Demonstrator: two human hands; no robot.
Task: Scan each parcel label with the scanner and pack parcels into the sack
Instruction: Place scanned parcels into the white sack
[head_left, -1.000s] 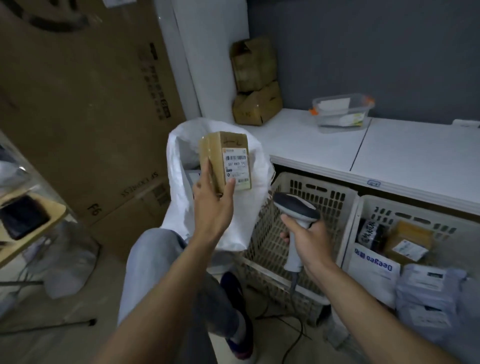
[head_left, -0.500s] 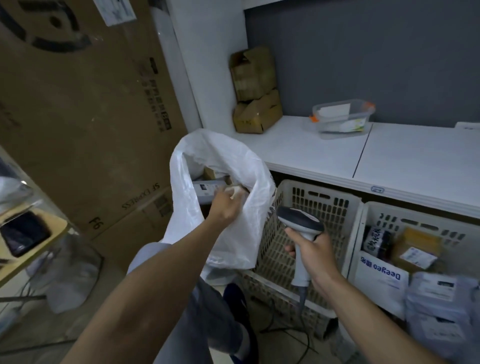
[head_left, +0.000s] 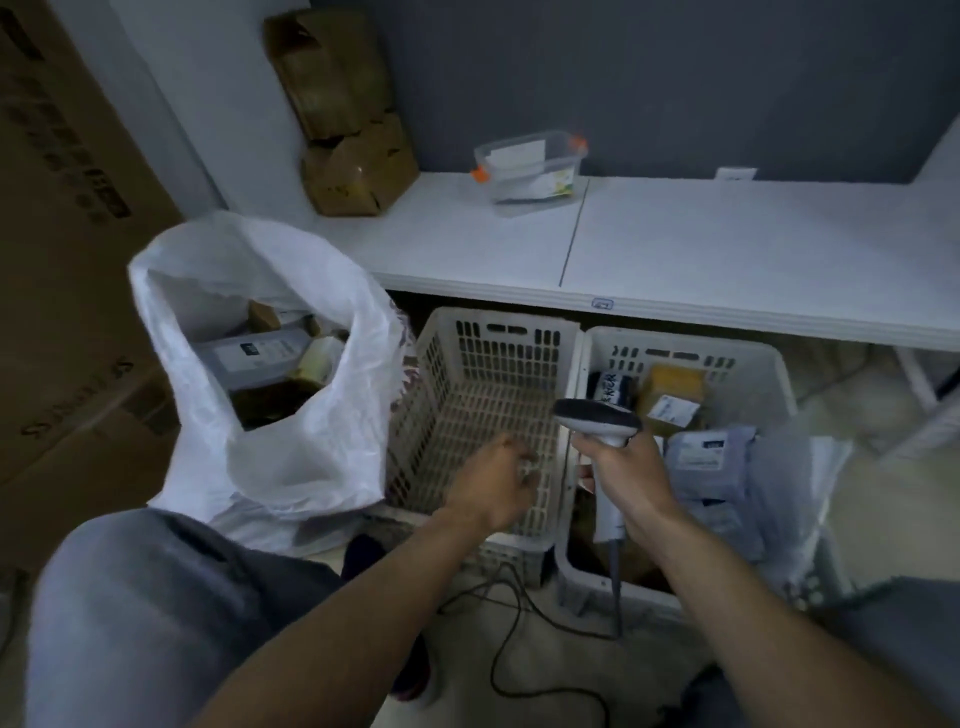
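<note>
- Fingers of right grip (head_left: 631, 483) curl round the handle of the scanner (head_left: 597, 420); hold looks firm. Scanner stands upright, its dark head above the fist and pointing left.
- Scanner cable (head_left: 615, 582) drops from the handle base and loops over the floor.
- Left grip (head_left: 493, 483) hovers just left of the right grip, over the near edge of the left basket (head_left: 488, 332). Fingers loosely bent, nothing in them; fingertips blurred.
- Right grip sits over the near-left corner of the right basket (head_left: 691, 345). The two white slotted baskets stand side by side, touching, partly under the desk (head_left: 727, 244).
- Right basket holds unpacked parcels: brown box with a white label (head_left: 670, 400), dark packet with white lettering (head_left: 613, 389), grey mailer bags (head_left: 711, 457) stacked nearer.
- White sack (head_left: 291, 457) stands just left of the left basket, touching its side, mouth open upward.
- Inside the sack: grey labelled parcel (head_left: 254, 353) lying flat, pale yellowish parcel (head_left: 318, 358) to its right, small brown box (head_left: 262, 314) behind them.
- On the desk: clear plastic tub with orange clips (head_left: 530, 166) near the back wall; two worn cardboard boxes (head_left: 358, 166) stacked in the far left corner.
- Large flat cardboard (head_left: 62, 208) leans at far left.
- Knee in grey trousers (head_left: 145, 597) in the near-left foreground, against the sack's base.
</note>
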